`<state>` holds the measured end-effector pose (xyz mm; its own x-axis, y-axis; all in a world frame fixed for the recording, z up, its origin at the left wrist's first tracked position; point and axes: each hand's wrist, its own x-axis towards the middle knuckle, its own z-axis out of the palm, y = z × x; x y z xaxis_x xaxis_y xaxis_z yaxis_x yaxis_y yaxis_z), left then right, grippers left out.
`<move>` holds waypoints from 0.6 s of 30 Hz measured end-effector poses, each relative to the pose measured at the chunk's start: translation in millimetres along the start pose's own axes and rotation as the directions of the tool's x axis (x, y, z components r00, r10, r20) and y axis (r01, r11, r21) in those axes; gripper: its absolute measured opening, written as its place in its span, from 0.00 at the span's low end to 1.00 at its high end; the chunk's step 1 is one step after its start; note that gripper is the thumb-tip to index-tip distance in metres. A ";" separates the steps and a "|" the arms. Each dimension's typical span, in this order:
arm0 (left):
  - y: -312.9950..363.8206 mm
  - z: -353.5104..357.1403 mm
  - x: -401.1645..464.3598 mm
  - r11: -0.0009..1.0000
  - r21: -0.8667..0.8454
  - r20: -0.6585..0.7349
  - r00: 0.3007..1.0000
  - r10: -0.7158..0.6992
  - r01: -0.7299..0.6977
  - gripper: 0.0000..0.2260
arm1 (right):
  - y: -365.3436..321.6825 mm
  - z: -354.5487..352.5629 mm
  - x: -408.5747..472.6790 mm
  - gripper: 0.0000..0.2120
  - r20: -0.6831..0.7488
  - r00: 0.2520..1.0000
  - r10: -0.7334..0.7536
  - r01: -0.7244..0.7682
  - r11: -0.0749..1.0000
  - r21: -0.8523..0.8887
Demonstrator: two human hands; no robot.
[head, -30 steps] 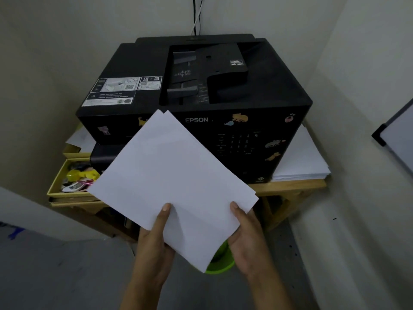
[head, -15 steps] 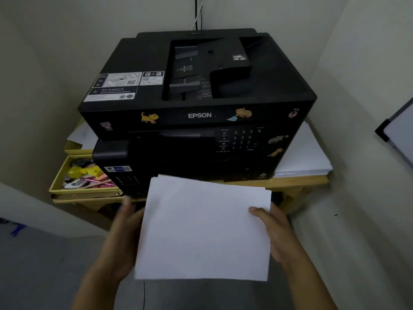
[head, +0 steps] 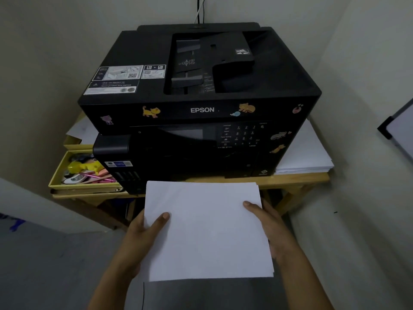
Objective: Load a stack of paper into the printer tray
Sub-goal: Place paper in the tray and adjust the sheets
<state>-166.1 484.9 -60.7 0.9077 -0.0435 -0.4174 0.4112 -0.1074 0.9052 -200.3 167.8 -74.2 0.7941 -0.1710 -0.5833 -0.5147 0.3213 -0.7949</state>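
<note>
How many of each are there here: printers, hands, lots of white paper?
Printer: 1
Hands: 2, left hand, right hand
Held paper stack: 1
Paper piles beside the printer: 2, right pile, left pile
Total: 6

Beyond the fingers [head: 164,217] the printer [head: 201,104] sits on the bench [head: 297,179]; a tray [head: 67,173] lies left, a paper pile [head: 308,153] right.
</note>
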 end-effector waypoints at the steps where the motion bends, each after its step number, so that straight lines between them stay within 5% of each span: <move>1: -0.5 1.2 -0.2 1.000 0.009 0.004 1.000 0.001 -0.001 0.16 | -0.8 2.7 -1.1 0.19 0.000 1.000 0.006 -0.006 1.000 -0.024; 4: -2.0 4.8 -0.3 0.999 0.039 0.008 1.000 -0.013 0.013 0.18 | -2.0 11.1 -3.5 0.13 0.010 1.000 0.016 -0.015 0.997 -0.073; 18: 3.0 -7.9 1.9 1.000 0.000 0.084 0.996 -0.007 0.007 0.16 | 5.0 0.6 -2.2 0.21 0.104 0.994 -0.029 0.034 0.999 -0.042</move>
<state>-162.5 492.3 -58.1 0.8943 -0.1261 -0.4293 0.4178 -0.1079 0.9021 -204.4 170.3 -76.8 0.8380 -0.0830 -0.5392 -0.5006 0.2760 -0.8205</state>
